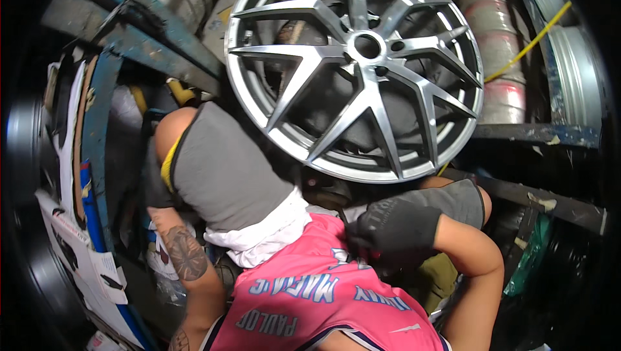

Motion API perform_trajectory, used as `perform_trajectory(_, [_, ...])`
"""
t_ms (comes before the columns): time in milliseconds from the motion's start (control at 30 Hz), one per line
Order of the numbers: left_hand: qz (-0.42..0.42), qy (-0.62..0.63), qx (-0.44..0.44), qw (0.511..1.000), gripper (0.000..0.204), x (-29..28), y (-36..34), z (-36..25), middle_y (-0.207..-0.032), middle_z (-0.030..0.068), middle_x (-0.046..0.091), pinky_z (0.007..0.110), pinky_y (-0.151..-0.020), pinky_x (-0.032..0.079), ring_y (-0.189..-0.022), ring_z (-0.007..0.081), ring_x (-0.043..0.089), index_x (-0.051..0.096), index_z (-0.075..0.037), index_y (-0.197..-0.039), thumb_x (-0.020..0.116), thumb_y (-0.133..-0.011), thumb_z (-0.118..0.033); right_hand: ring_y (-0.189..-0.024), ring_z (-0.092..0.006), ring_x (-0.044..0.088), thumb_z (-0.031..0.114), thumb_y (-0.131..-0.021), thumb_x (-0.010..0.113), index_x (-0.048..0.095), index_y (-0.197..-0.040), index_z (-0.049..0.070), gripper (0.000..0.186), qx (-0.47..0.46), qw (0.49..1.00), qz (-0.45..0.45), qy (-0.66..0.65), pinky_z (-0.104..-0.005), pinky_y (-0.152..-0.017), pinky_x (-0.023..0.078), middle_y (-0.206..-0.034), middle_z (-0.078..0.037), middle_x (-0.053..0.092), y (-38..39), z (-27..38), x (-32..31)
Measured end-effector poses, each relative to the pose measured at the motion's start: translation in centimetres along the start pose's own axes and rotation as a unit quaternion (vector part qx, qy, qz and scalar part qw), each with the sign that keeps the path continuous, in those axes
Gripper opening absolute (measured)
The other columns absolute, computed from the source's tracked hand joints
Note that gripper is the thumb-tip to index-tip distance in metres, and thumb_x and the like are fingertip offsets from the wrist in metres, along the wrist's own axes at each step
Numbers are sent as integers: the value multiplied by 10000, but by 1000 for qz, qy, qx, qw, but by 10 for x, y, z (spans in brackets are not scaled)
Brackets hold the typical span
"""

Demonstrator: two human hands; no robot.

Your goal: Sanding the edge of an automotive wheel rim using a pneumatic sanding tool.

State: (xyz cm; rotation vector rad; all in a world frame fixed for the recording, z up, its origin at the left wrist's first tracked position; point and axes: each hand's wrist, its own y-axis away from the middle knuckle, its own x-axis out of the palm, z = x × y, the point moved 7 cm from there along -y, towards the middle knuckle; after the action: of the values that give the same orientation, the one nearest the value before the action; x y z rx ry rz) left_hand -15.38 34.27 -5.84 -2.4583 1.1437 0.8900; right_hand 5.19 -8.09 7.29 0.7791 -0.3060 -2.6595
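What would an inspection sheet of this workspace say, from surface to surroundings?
Surface: hidden beneath the alloy wheel.
Work item: multi-spoke, silver and grey, face visible.
Clutter: green plastic at right, printed white packaging at left.
Left hand: dark-gloved, beside the left knee; fingers hidden.
Right hand: black-gloved, over the pink jersey; grip unclear.
Cables: yellow line, hose or cable unclear.
Surroundings: blue frame left, wheel rim right.
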Motion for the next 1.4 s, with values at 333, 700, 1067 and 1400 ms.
perform_trajectory(333, [67,-81,73,992,272,16,-47,-228,-1173,163,694,390,-1019,463,-1128,276,645,659,42,-1176,549,-995,-130,-788,-324,668,241,-912,611,655,-1047,28,256,90,917,-350,165,-406,-769,519,-872,-154,676,100,-5,34])
perform_trajectory(700, [394,-160,223,877,114,140,-25,-301,-948,160,710,399,-889,509,-955,318,666,687,21,-861,627,-907,-64,-984,-387,637,90,-961,508,632,-1198,-38,297,546,501,-668,63,-420,-898,496,-1150,-213,666,271,-136,263])
perform_trajectory(1067, [548,-383,269,693,243,341,146,-230,-961,114,727,467,-731,524,-824,319,698,704,-68,-994,587,-879,-248,-1051,-331,652,113,-1024,491,594,-1285,-37,318,557,458,-691,47,-394,-912,507,-1216,-204,659,272,-143,209])
perform_trajectory(1400, [336,-237,311,857,429,384,68,-250,-1117,162,731,454,-919,511,-1047,319,693,696,-142,-1260,612,-910,-374,-1106,-224,646,139,-1028,539,626,-1254,-56,310,167,389,-906,-28,-377,-960,523,-1196,-126,676,244,-78,83])
